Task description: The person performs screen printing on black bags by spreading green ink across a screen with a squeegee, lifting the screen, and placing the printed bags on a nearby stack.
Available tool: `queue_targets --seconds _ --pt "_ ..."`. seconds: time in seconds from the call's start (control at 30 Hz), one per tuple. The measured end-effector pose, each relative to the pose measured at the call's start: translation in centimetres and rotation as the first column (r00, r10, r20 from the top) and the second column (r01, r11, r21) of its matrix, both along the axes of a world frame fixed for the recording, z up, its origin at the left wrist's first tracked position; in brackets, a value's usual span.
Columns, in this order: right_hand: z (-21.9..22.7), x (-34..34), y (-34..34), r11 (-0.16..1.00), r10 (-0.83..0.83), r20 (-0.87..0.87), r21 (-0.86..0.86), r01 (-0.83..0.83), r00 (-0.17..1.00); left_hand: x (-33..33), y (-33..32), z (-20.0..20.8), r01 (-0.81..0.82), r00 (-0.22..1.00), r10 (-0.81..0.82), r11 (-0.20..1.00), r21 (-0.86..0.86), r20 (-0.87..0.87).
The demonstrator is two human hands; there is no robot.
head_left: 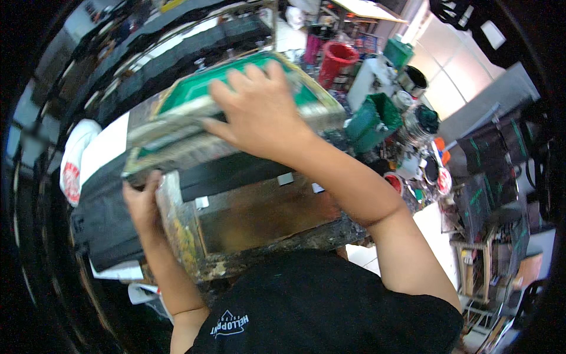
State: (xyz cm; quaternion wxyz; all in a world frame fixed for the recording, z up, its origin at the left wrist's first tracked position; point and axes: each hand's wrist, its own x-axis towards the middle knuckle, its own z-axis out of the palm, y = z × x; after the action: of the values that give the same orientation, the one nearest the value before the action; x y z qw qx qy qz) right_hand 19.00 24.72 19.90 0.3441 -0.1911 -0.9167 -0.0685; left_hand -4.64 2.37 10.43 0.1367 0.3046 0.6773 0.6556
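Note:
A screen printing frame (pixel 327 112) with pale wooden sides and green mesh sits tilted above a worktable. My left hand (pixel 141 203) is closed on its near left corner, thumb and fingers at the underside. Over the mesh, my right hand (pixel 256 109) grips a long pale bar (pixel 177 121), which looks like a squeegee; motion blurs it and my palm hides its right part. Black fabric (pixel 227 174) lies beneath the frame. Nearer me is a brown, shiny flat board (pixel 265 221) with small white tabs (pixel 285 179) along its far edge.
On the right stand a red bucket (pixel 339 59), a green container (pixel 371 121), a white jug (pixel 367 82) and several ink pots. A white plastic bag (pixel 79 159) and dark fabric (pixel 106 218) lie at left. Racks with black fabric (pixel 206 44) stand behind the table.

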Motion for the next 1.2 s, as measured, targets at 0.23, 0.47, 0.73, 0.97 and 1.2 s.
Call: queue_targets --seconds 0.23,0.47,0.73,0.97,1.2 --pt "-9.9 1.1 1.2 0.956 0.07 0.416 -0.288 0.059 0.907 5.6 -3.8 -12.6 -0.214 0.956 0.127 0.918 -0.333 -0.263" --pt "-8.6 1.4 1.3 0.949 0.127 0.468 -0.315 0.031 0.875 5.4 -4.6 -16.7 -0.283 0.876 0.127 0.916 -0.284 -0.464" --pt "-12.3 1.8 -3.2 0.965 0.06 0.487 -0.252 0.074 0.871 5.2 -4.7 -16.2 -0.236 0.874 0.057 0.918 -0.318 -0.483" --pt "-14.7 -4.3 2.2 0.993 -0.057 0.337 -0.076 0.088 0.94 4.9 -4.8 -16.4 -0.229 0.874 0.057 0.924 -0.305 -0.483" --pt "-16.8 -11.2 9.7 0.985 -0.167 0.309 0.002 0.174 0.936 5.0 -5.1 -16.5 -0.22 0.903 0.044 0.903 -0.37 -0.428"
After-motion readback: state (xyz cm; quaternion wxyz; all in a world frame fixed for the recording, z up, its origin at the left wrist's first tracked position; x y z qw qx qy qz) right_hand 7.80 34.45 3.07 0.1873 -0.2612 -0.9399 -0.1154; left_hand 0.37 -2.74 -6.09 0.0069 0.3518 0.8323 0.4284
